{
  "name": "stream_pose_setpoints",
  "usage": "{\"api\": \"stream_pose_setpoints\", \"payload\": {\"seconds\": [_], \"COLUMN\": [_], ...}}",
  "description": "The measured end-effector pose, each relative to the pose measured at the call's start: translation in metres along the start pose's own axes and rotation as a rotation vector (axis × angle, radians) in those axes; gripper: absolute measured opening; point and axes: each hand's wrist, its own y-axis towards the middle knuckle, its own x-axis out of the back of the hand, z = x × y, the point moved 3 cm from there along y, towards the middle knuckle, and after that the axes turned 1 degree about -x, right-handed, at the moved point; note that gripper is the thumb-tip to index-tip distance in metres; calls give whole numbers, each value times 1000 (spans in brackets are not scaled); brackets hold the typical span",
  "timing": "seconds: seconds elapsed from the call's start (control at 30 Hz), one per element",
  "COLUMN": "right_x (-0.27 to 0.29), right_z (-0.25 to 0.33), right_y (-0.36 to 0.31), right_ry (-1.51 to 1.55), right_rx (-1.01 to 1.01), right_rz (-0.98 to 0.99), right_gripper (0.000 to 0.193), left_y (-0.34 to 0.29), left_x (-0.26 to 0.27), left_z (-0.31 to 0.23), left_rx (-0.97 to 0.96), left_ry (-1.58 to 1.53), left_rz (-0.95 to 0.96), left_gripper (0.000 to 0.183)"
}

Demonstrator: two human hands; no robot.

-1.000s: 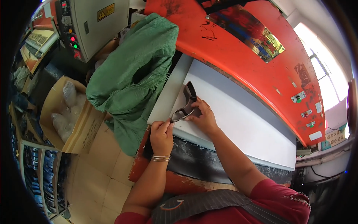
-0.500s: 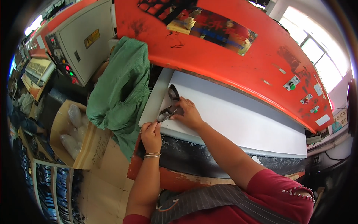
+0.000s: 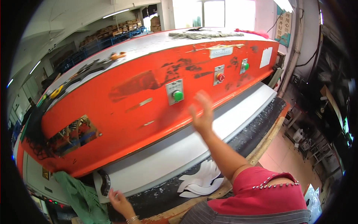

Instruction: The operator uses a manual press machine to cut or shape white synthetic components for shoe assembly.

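A dark, curved cutting die (image 3: 106,183) sits at the left end of the white sheet (image 3: 156,168), under the raised red beam of the press (image 3: 134,104). Just below the die's near end is my left hand (image 3: 121,204), its fingers apart; whether a fingertip touches the die I cannot make out. My right hand (image 3: 203,114) is raised in front of the beam, blurred, with fingers spread and nothing in it. To its left, a green push button (image 3: 178,96) sits on a metal plate.
White curved cut pieces (image 3: 201,181) are piled on the black press bed (image 3: 160,198). Farther right on the beam are a red button (image 3: 220,77) and another green button (image 3: 246,66). A green sack cloth (image 3: 80,199) hangs by the left end.
Both hands held the die over the sheet; now it rests there. My right hand has moved away to the beam. The view has swung right, bringing the buttons and white pieces into sight.
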Motion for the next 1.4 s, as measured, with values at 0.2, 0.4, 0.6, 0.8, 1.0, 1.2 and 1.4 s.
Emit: {"api": "stream_pose_setpoints", "payload": {"seconds": [0.2,0.4,0.6,0.8,1.0,1.2,1.4], "right_x": [77,119,162,149,154,154,160], "right_z": [-72,-133,-228,-298,-304,-312,-324], "right_y": [85,114,180,178,168,169,171], "right_ry": [-379,-240,-440,-557,-531,-562,-582], "right_rx": [185,-176,131,-41,-59,-26,-26], "right_rz": [48,278,-146,-329,-270,-234,-206], "right_gripper": [30,22,57,75,76,74,75], "left_y": [-56,-92,-60,-41,-88,-156,-186], "left_x": [-156,-245,-279,-289,-218,-106,-76], "left_z": [-141,-253,-332,-324,-236,-154,-145], "left_rx": [-318,-674,-756,-698,-489,-105,-315], "left_ry": [-88,-150,-13,225,159,411,557], "left_rz": [548,814,736,534,718,660,567], "left_gripper": [21,16,26,34,37,30,26]}}
